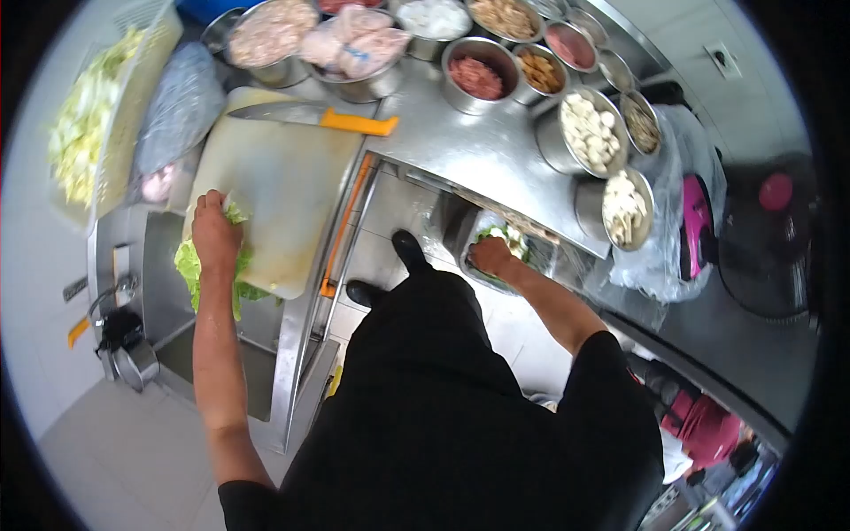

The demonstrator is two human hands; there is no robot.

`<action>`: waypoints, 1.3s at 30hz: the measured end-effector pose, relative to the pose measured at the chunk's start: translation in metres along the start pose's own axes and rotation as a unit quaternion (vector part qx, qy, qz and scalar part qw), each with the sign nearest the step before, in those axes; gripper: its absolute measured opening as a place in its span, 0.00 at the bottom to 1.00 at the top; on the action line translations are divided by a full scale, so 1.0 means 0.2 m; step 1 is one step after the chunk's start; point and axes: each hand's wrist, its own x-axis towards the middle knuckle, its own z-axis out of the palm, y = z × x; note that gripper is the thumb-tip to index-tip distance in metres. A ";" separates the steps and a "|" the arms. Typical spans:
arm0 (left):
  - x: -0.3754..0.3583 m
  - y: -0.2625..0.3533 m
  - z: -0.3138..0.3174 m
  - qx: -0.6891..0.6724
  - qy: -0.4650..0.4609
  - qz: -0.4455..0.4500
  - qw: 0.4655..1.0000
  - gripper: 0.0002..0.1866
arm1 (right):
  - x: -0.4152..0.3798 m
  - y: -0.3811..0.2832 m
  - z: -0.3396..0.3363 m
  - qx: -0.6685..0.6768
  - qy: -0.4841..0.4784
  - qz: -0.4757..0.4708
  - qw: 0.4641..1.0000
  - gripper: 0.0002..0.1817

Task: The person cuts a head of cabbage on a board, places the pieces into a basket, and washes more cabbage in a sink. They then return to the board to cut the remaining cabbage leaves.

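My left hand is closed around green leafy lettuce at the near left edge of the white cutting board. Part of the leaves hangs over the sink. Across the board's far end lies a knife with a yellow handle. On the other side, my right hand is low over a bin lined with clear plastic, its fingers curled. Green and white scraps lie in the bin beside that hand. Whether the fingers hold anything there is too small to tell.
Metal bowls of meat and mushrooms stand along the steel counter. A basket of chopped cabbage is at the left, above the sink. A person in a red top is at the lower right.
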 end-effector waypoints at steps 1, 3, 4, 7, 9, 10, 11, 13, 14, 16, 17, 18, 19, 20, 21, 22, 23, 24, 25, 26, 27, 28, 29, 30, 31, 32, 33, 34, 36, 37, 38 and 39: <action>0.04 -0.04 0.00 0.039 -0.007 -0.023 0.999 0.20 | -0.05 -0.05 0.03 -0.012 0.050 0.006 0.999 0.24; 0.04 0.22 0.31 0.025 -0.020 -0.045 0.998 0.20 | -0.17 0.27 0.32 -0.151 0.238 0.074 0.956 0.24; 0.05 0.22 0.34 0.014 0.097 -0.058 0.994 0.20 | -0.07 0.15 0.34 -0.105 0.319 0.054 0.940 0.21; 0.00 0.21 0.58 0.003 0.238 -0.125 0.963 0.21 | -0.23 -0.38 -0.14 0.086 0.352 -0.079 0.929 0.07; -0.06 0.27 0.68 0.044 0.268 -0.106 0.956 0.31 | -0.23 -0.59 -0.45 0.149 0.561 -0.201 0.789 0.06; -0.08 0.28 0.72 0.052 0.264 -0.098 0.958 0.37 | -0.26 -0.68 -0.65 0.179 0.563 -0.216 0.777 0.07; -0.08 0.26 0.72 0.070 0.264 -0.093 0.958 0.44 | -0.25 -0.76 -0.83 0.211 0.564 -0.240 0.761 0.08; -0.08 0.18 0.68 0.022 0.248 0.001 0.969 0.50 | -0.06 -0.88 -1.09 0.212 0.686 -0.252 0.649 0.11; -0.10 0.19 0.59 -0.032 0.197 0.010 0.980 0.50 | 0.03 -0.91 -1.21 0.176 0.700 -0.243 0.648 0.12; -0.13 0.21 0.44 -0.077 0.093 -0.034 0.992 0.45 | 0.11 -1.01 -1.39 0.146 0.720 -0.249 0.632 0.14; -0.12 0.21 0.36 -0.114 0.035 -0.072 0.990 0.38 | 0.13 -1.03 -1.45 0.088 0.724 -0.216 0.649 0.14; -0.11 0.19 0.32 -0.084 0.014 -0.051 0.995 0.36 | 0.15 -1.02 -1.50 0.024 0.724 -0.171 0.668 0.14; -0.10 0.16 0.31 -0.060 -0.010 -0.026 0.998 0.34 | 0.20 -1.02 -1.50 0.018 0.727 -0.162 0.667 0.14; -0.10 0.11 0.32 -0.067 -0.004 0.029 0.997 0.34 | 0.26 -1.04 -1.48 0.000 0.682 -0.130 0.719 0.14; -0.08 0.01 0.36 -0.080 0.007 0.095 0.992 0.33 | 0.32 -1.05 -1.47 -0.017 0.638 -0.086 0.765 0.15; -0.09 -0.05 0.43 -0.111 0.050 0.155 0.980 0.33 | 0.36 -1.07 -1.48 0.000 0.528 -0.051 0.848 0.14; -0.10 -0.11 0.56 -0.160 0.099 0.168 0.968 0.34 | 0.52 -1.07 -1.38 -0.091 0.672 -0.029 0.734 0.12; -0.12 -0.18 0.69 -0.135 0.118 0.152 0.972 0.34 | 0.56 -1.08 -1.36 -0.116 0.690 0.032 0.714 0.12; -0.14 -0.21 0.77 -0.148 0.134 0.144 0.969 0.34 | 0.72 -1.08 -1.32 -0.239 0.621 0.107 0.739 0.11; -0.14 -0.19 0.80 -0.114 0.198 0.169 0.959 0.33 | 0.73 -1.12 -1.32 -0.041 0.679 0.031 0.733 0.08; -0.13 -0.17 0.77 -0.121 0.173 0.161 0.964 0.32 | 0.55 -1.10 -1.35 0.026 0.641 -0.052 0.765 0.08; -0.12 -0.16 0.80 -0.089 0.213 0.177 0.957 0.31 | 0.59 -1.16 -1.37 0.177 0.582 -0.021 0.793 0.11; -0.11 -0.13 0.76 -0.111 0.153 0.127 0.974 0.31 | 0.36 -1.11 -1.33 0.141 0.583 -0.071 0.797 0.10; -0.10 -0.12 0.78 -0.099 0.189 0.131 0.968 0.31 | 0.25 -1.13 -1.30 0.177 0.576 -0.055 0.796 0.09; -0.09 -0.07 0.73 -0.091 0.171 0.092 0.977 0.30 | 0.25 -1.14 -1.25 0.220 0.590 -0.087 0.772 0.09; -0.08 -0.08 0.74 -0.088 0.179 0.080 0.977 0.31 | 0.14 -1.11 -1.21 0.183 0.585 -0.144 0.777 0.09; -0.07 -0.07 0.75 -0.083 0.187 0.065 0.977 0.32 | 0.07 -1.11 -1.17 0.168 0.578 -0.153 0.784 0.10; -0.07 -0.02 0.63 -0.060 0.152 0.024 0.986 0.31 | 0.02 -1.17 -1.15 0.220 0.550 -0.091 0.800 0.10; -0.04 0.01 0.59 -0.055 0.123 -0.008 0.991 0.30 | -0.06 -1.20 -1.07 0.216 0.569 -0.089 0.788 0.10; -0.04 -0.04 0.62 -0.038 0.240 0.086 0.966 0.29 | -0.02 -1.22 -1.03 0.218 0.575 -0.078 0.784 0.10; -0.04 -0.09 0.67 -0.021 0.352 0.172 0.920 0.30 | 0.02 -1.22 -0.98 0.185 0.547 -0.091 0.811 0.10; -0.04 -0.09 0.68 -0.028 0.355 0.173 0.918 0.30 | 0.07 -1.22 -0.95 0.148 0.515 -0.107 0.837 0.09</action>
